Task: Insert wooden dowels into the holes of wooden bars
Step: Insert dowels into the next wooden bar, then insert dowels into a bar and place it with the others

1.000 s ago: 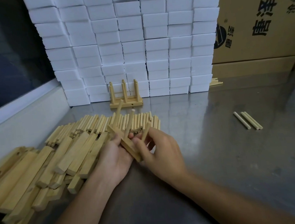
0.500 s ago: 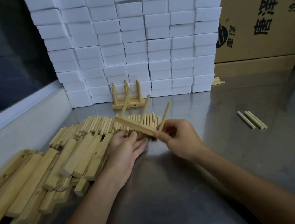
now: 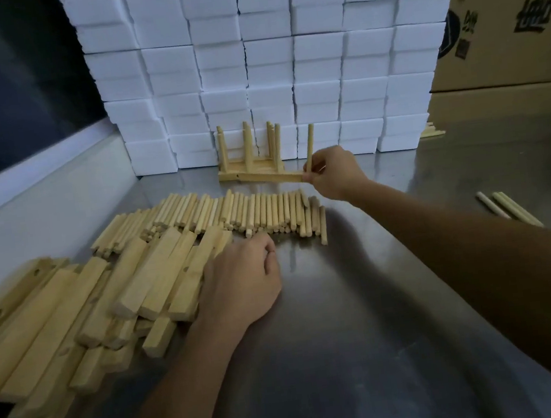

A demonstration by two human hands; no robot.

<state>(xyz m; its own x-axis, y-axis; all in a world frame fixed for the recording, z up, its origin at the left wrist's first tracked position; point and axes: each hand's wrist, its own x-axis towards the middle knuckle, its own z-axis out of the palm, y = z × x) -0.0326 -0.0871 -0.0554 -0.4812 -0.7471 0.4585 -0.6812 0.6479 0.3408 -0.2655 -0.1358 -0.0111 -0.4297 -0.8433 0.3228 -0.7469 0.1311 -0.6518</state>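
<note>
1. Fingers of the right hand (image 3: 333,173) are pinched round the near end of a wooden bar (image 3: 272,176) at the far middle of the metal table (image 3: 367,335); the end dowel (image 3: 310,148) stands upright from the bar just beside the fingertips.
2. More upright dowels are seen in that bar, and it is held just in front of a finished bar assembly (image 3: 247,157), whose dowels also point up; whether the two touch cannot be told.
3. The left hand (image 3: 241,281) is laid palm down, fingers loosely curled, on the right edge of the pile of wooden bars (image 3: 89,309); nothing is seen gripped in it.
4. A row of loose dowels (image 3: 240,214) is spread between the two hands, beyond the bar pile.
5. Three separate dowels (image 3: 507,209) are laid well apart to the right.
6. White foam blocks (image 3: 267,55) are stacked behind the assembly, with a cardboard box (image 3: 513,16) at their right.
</note>
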